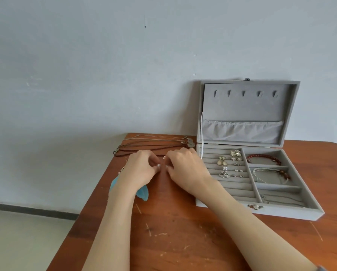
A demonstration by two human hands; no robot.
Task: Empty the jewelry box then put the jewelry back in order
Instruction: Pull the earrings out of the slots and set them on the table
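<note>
A grey velvet jewelry box (260,211) stands open on the right of the table, lid upright. Its ring rows hold several earrings (231,163). The right compartments hold a red bead bracelet (263,157), a corded bracelet (271,173) and a thin chain (281,200). Left of the box, my left hand (142,169) and my right hand (185,167) sit close together on the table, fingertips curled and pinching small pale pieces between them; what the pieces are is too small to tell. Several cord necklaces (154,144) lie behind my hands.
A blue feather-shaped piece (143,194) lies under my left forearm near the table's left edge. The wooden table (173,231) is scratched and ends just left of my left arm. A grey wall stands right behind the box lid.
</note>
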